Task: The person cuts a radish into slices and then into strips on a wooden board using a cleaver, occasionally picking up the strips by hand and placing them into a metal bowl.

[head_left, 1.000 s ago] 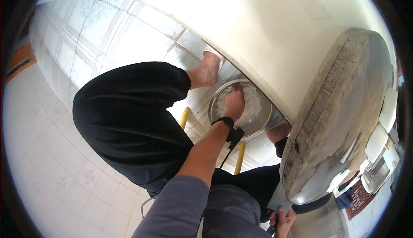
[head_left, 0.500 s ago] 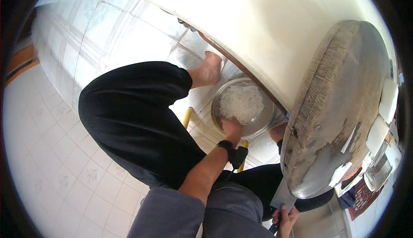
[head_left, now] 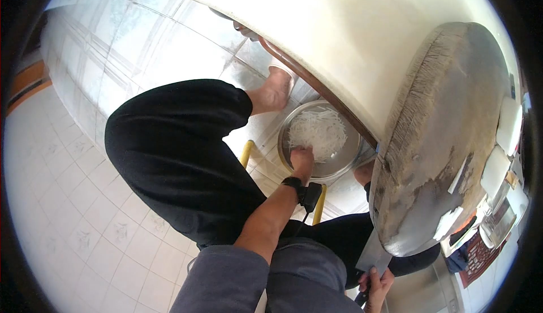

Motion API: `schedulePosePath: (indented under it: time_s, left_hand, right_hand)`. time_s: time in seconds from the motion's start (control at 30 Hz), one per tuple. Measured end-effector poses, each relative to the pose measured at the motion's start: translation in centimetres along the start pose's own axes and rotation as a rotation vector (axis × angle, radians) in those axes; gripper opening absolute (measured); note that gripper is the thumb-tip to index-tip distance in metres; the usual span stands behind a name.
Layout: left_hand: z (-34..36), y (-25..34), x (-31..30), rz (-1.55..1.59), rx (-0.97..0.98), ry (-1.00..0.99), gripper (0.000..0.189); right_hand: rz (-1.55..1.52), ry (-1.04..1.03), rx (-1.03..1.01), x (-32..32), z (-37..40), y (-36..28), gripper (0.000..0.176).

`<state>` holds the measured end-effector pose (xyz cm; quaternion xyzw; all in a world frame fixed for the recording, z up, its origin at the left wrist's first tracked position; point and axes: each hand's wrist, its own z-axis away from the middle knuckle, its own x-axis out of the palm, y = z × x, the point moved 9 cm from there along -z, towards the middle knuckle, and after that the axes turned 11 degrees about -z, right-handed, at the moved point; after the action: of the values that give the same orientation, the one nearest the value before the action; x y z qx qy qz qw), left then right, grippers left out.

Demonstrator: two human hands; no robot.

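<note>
Shreds (head_left: 318, 132), white, already heaped in steel bowl (head_left: 346, 163) on floor (head_left: 102, 239) under bench (head_left: 339, 35). Left hand (head_left: 302, 159) curled over bowl rim at 7 o'clock. Right hand (head_left: 377, 290) grips cleaver (head_left: 373, 256). Few pale pieces lie on chopping block (head_left: 447, 132), 4 o'clock edge; likely uncut.

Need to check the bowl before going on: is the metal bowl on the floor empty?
No, the metal bowl holds a heap of white shreds near the left hand.
</note>
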<state>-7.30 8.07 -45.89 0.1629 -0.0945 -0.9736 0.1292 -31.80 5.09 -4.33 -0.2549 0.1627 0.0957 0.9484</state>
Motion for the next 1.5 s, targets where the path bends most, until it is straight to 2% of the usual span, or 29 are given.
schedulePosePath:
  time_s: [0.07, 0.1, 0.17, 0.2, 0.27, 0.33, 0.4, 0.47, 0.5, 0.57, 0.6, 0.67, 0.7, 0.77, 0.9, 0.97, 1.1, 1.27, 1.5]
  left_hand:
    - [1.5, 2.4, -2.2, -0.147, 0.273, 0.221, 0.039]
    - [1.9, 2.7, -2.0, -0.146, 0.280, 0.224, 0.039]
    - [4.4, 4.2, -3.8, -0.224, 0.250, 0.459, 0.043]
    - [4.8, 4.8, -4.3, -0.222, 0.260, 0.460, 0.043]
    - [4.8, 6.6, -2.9, -0.468, 0.393, 0.231, 0.039]
    - [3.4, 5.7, -2.3, -0.467, 0.365, 0.209, 0.036]
    - [2.6, 5.0, -2.0, -0.468, 0.337, 0.184, 0.034]
    - [3.1, 6.2, -0.8, -0.710, 0.516, 0.115, 0.025]
    - [3.1, 6.2, -0.8, -0.714, 0.528, 0.117, 0.025]
    - [3.2, 5.8, -1.9, -0.210, 0.364, 0.000, 0.023]
    - [3.7, 6.4, -2.0, -0.218, 0.381, -0.005, 0.023]
    - [6.4, 7.3, -2.0, 0.102, 0.153, -0.281, 0.025]
    - [5.6, 7.1, -2.0, 0.092, 0.173, -0.289, 0.025]
    - [5.2, 6.8, 0.3, 0.556, 0.095, -0.651, 0.032]
    - [12.8, 12.0, -3.9, 0.288, 0.252, -0.625, 0.040]
    - [15.1, 12.1, -4.2, 0.465, 0.073, -0.802, 0.040]
    - [18.6, 13.2, -5.8, 0.479, 0.088, -0.947, 0.037]
    - [21.4, 14.1, -6.4, 0.383, 0.271, -1.039, 0.030]
    - [24.3, 14.7, -6.9, 0.299, 0.311, -0.970, 0.031]
  right_hand:
    - [-0.007, -0.013, -0.009, 0.0, -0.1, 0.2, 0.028]
    - [-0.008, -0.026, -0.023, 0.0, -0.1, 0.1, 0.028]
    - [-0.016, -0.035, -0.044, -0.1, 0.0, 0.1, 0.028]
    - [-0.008, -0.030, -0.041, -0.1, -0.1, 0.2, 0.028]
    - [-0.010, -0.023, -0.047, -0.2, 0.0, 0.2, 0.027]
    - [-0.031, -0.037, -0.031, 0.2, -0.1, 0.1, 0.019]
    - [-0.045, -0.036, -0.046, 0.2, -0.1, 0.1, 0.018]
    - [-0.060, -0.034, -0.059, 0.2, -0.1, 0.3, 0.017]
    - [-0.069, -0.053, -0.074, 0.3, -0.1, 0.4, 0.016]
    - [-0.092, -0.063, -0.097, 0.5, -0.1, 0.5, 0.016]
    - [-0.080, -0.070, -0.112, 0.6, 0.0, 0.4, 0.016]
    - [-0.084, -0.069, -0.142, 0.7, -0.1, 0.4, 0.016]
    - [-0.074, -0.082, -0.166, 0.8, 0.0, 0.4, 0.016]
    - [-0.032, -0.084, -0.199, 0.6, 0.2, 0.6, 0.015]
    - [0.003, -0.135, -0.214, 0.7, 0.8, 1.0, 0.014]
    - [0.002, -0.132, -0.216, 1.3, 1.7, 0.3, 0.013]
    - [0.029, -0.164, -0.258, 1.8, 3.5, -0.6, 0.008]
    - [0.009, -0.153, -0.342, 1.9, 4.7, -1.4, 0.008]
    - [-0.029, -0.103, -0.424, 0.6, 6.3, -0.7, 0.008]
